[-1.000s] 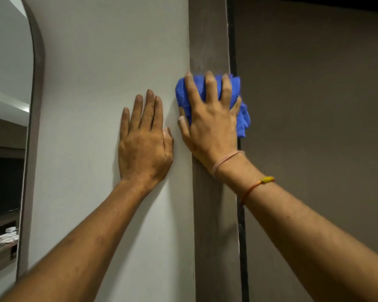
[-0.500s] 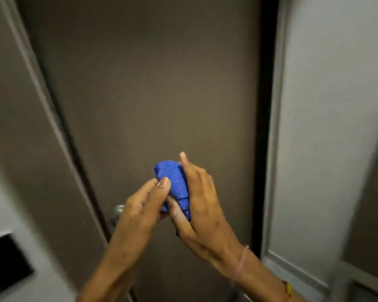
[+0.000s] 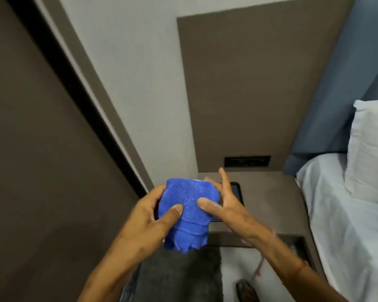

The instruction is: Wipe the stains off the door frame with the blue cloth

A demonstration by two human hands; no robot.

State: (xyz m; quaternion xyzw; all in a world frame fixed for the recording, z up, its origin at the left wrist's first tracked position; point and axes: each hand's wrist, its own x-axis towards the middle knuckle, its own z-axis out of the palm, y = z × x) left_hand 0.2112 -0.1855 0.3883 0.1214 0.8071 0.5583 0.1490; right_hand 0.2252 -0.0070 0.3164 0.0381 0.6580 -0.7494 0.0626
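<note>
Both hands up in front of chest, holding blue cloth (image 3: pixel 189 211) between them. Left hand (image 3: pixel 147 216) wrapped round cloth's left side, fingers curled behind it, thumb pressed flat on front. Right hand (image 3: pixel 224 204) on cloth's right side, thumb on front, other fingers spread wide and straight. Cloth folded in thick bundle, loose ends hanging below. Cloth apart from door frame (image 3: pixel 100 99), above brown bedside table (image 3: pixel 268 199). No readable writing anywhere.
</note>
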